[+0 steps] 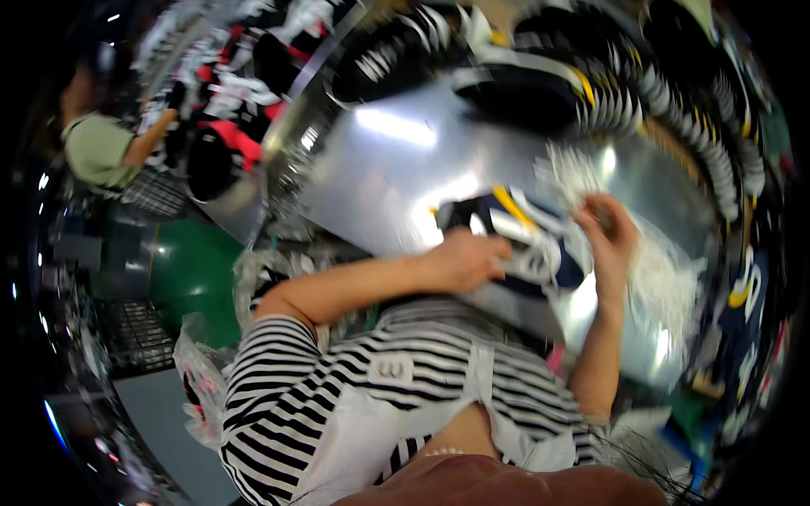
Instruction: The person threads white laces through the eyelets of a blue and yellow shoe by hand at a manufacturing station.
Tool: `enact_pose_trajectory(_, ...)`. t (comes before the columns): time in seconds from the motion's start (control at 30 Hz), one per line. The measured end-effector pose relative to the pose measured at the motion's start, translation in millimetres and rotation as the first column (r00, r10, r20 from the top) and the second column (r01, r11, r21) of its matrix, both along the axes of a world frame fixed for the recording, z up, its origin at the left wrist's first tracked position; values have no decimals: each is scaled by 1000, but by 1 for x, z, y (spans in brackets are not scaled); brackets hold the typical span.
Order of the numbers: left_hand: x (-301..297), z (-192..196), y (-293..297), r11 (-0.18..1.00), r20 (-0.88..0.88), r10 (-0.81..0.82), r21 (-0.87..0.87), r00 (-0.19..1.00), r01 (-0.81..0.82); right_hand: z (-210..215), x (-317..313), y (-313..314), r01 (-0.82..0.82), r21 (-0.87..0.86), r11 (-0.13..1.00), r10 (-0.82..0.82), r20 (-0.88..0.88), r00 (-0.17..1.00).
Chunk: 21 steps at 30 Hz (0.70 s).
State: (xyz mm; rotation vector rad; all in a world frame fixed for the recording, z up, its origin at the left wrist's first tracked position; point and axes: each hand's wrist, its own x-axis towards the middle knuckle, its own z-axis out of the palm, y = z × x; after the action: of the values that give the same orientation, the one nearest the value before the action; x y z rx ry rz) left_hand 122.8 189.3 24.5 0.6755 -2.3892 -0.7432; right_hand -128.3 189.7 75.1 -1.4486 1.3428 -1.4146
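Observation:
A navy sneaker with white parts and a yellow stripe lies on the shiny metal worktable in front of me. White shoelace runs across its front. My left hand is closed over the near side of the sneaker, fingers curled; what they pinch is hidden. To the right of the shoe, my right hand is raised with thumb and fingers brought together, somewhat blurred. Whatever is between them cannot be made out. Loose white laces lie in a bundle beside and beyond this hand.
Rows of dark sneakers with white and yellow trim line the table's far side and right. At the far left, a person stands by another table heaped with black, white and red shoes. Clear plastic bags hang at my left.

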Motion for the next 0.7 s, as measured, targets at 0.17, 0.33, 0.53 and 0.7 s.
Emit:
enact_pose_trajectory(0.17,-5,16,-5,763,65,274,592,960,-258,-46,47,9,-138,272,952,102,141,985)
enact_pose_trajectory(0.33,-15,14,-13,878,87,284,376,955,-296,-38,46,-3,-166,324,931,107,192,976)
enact_pose_trajectory(0.53,-21,15,-4,801,134,436,393,890,-452,-45,43,0,-235,287,929,216,96,972)
enact_pose_trajectory(0.7,-24,-2,-9,833,0,445,367,895,-415,-42,44,11,-137,198,971,150,-52,987)
